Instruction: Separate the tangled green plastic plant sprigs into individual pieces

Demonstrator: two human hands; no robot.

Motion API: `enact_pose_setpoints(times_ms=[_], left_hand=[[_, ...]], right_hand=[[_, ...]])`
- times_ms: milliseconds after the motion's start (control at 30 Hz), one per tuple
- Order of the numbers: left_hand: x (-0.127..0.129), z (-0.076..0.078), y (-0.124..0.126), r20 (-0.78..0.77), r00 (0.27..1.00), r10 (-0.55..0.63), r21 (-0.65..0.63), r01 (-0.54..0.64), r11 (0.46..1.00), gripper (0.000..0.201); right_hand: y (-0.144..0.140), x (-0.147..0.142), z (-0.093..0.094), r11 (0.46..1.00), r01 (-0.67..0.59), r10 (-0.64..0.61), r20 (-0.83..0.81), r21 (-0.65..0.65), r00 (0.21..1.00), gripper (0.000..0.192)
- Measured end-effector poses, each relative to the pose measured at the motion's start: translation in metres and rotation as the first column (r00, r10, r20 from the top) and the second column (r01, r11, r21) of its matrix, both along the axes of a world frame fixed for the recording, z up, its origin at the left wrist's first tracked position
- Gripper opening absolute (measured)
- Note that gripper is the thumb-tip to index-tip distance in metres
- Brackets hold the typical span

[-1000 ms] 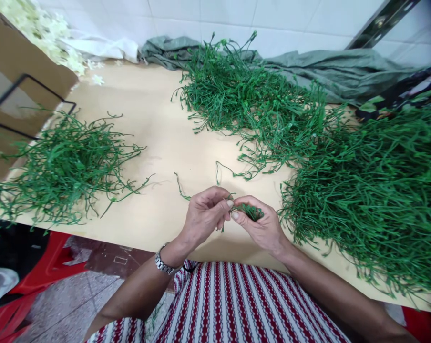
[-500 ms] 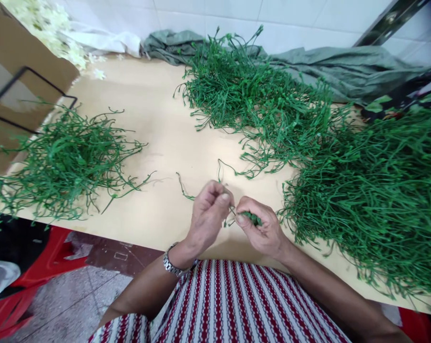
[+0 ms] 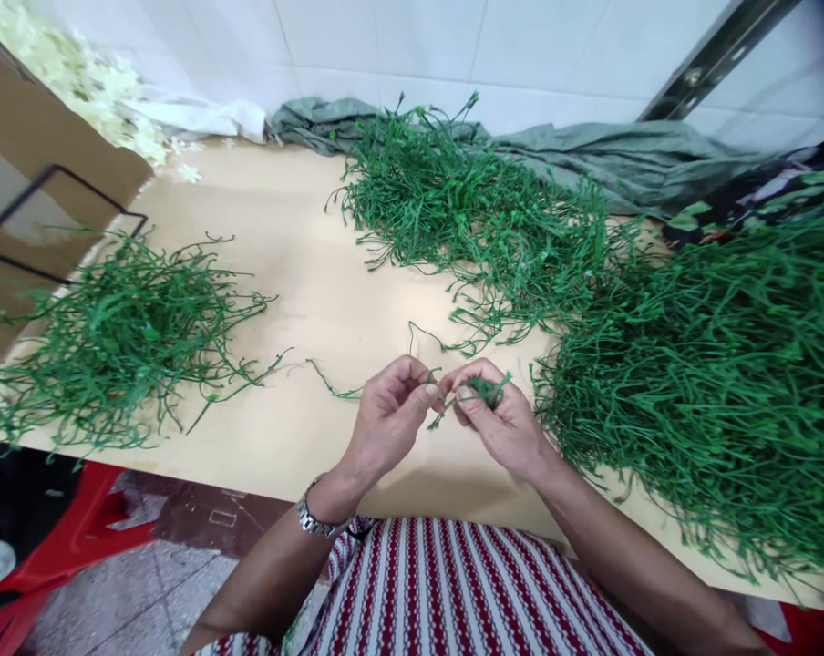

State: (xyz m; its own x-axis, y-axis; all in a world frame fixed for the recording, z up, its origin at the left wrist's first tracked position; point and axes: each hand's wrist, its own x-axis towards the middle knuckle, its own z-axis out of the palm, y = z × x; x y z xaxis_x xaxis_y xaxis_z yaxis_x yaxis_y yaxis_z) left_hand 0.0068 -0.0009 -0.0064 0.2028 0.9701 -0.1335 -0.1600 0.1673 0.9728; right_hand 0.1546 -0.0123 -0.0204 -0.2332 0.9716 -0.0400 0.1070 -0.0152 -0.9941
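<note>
My left hand (image 3: 395, 412) pinches a thin green artificial stem (image 3: 334, 387), whose tail trails out to the left above the table. Close beside it, my right hand (image 3: 498, 421) is closed around a small bunch of short green plastic pieces (image 3: 486, 390). Fingertips of both hands meet or nearly meet, with a bit of green stem between them. Exactly how the pieces join there is hidden by the fingers. One loose stem (image 3: 412, 335) curves on the table just beyond my hands.
A tangled green pile (image 3: 125, 337) lies left, near a cardboard box (image 3: 49, 118) and a black wire frame (image 3: 15, 205). Larger green stem heaps spread at the back (image 3: 467, 200) and right (image 3: 713, 392). Grey-green cloth (image 3: 631, 155) runs along the tiled wall; a red stool (image 3: 77, 538) stands lower left.
My right hand's fingers have shifted up toward my left fingertips, and green ends now stick out above the bunch. The stem's tail has swung left. The whole view has tilted slightly upward.
</note>
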Motion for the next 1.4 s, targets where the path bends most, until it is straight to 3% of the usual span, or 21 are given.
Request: enact_pose_setpoints(times_ms=[100,233,367,500,633,767,867,900,967,1033,1133,1200,1267,1333,1400], left_hand=[[0.004,0.002,-0.003,-0.096,0.995,0.010,0.056,-0.005,0.998,0.014],[0.005,0.000,-0.007,-0.295,0.955,0.029,0.247,0.047,0.968,0.012],[0.004,-0.005,-0.008,-0.447,0.894,0.034,0.370,0.151,0.917,0.012],[0.003,-0.006,-0.010,-0.522,0.849,0.085,0.449,0.188,0.874,0.012],[0.005,-0.007,-0.014,-0.504,0.857,0.108,0.472,0.169,0.865,0.012],[0.010,-0.010,-0.009,-0.410,0.895,0.176,0.425,0.017,0.905,0.011],[0.007,-0.007,0.002,-0.256,0.934,0.249,0.282,-0.174,0.943,0.011],[0.004,-0.003,0.006,-0.241,0.936,0.258,0.260,-0.194,0.946,0.011],[-0.006,0.012,0.008,-0.305,0.928,0.214,0.311,-0.115,0.944,0.011],[-0.019,0.035,0.006,-0.441,0.884,0.153,0.431,0.059,0.901,0.011],[-0.036,0.074,-0.002,-0.602,0.781,0.169,0.587,0.289,0.756,0.010],[-0.044,0.096,-0.005,-0.708,0.693,0.137,0.594,0.480,0.645,0.011],[-0.055,0.108,0.000,-0.797,0.588,0.137,0.547,0.607,0.576,0.013],[-0.073,0.112,0.011,-0.843,0.494,0.213,0.515,0.623,0.589,0.015],[-0.100,0.109,0.028,-0.867,0.368,0.337,0.496,0.570,0.654,0.016]], right_hand=[[-0.002,-0.006,-0.008,0.976,-0.086,0.036,-0.241,-0.199,0.970,0.021],[-0.005,-0.009,-0.010,0.915,-0.121,-0.082,-0.472,-0.384,0.878,0.026],[-0.006,-0.009,-0.009,0.862,-0.200,-0.072,-0.502,-0.466,0.862,0.034],[-0.008,-0.004,-0.011,0.860,-0.238,0.030,-0.420,-0.452,0.907,0.033],[-0.009,0.004,-0.010,0.902,-0.237,0.164,-0.222,-0.360,0.961,0.026],[-0.018,0.000,0.000,0.978,-0.190,0.196,0.081,-0.081,0.977,0.019],[-0.024,-0.004,0.008,0.951,-0.243,0.207,0.191,0.192,0.960,0.018],[-0.024,-0.002,0.010,0.943,-0.246,0.199,0.211,0.225,0.957,0.017],[-0.020,0.007,0.012,0.962,-0.183,0.127,0.260,0.205,0.957,0.014],[-0.013,0.019,0.011,0.983,-0.096,0.043,0.310,0.156,0.950,0.013],[-0.008,0.032,0.006,0.984,-0.046,-0.014,0.334,0.171,0.942,0.014],[-0.008,0.032,0.002,0.987,-0.049,-0.005,0.341,0.151,0.940,0.015],[-0.012,0.027,-0.002,0.992,-0.090,0.051,0.356,0.094,0.933,0.017],[-0.015,0.022,-0.006,0.989,-0.134,0.101,0.368,0.066,0.924,0.018],[-0.018,0.021,-0.013,0.987,-0.109,0.057,0.378,0.118,0.924,0.018]])
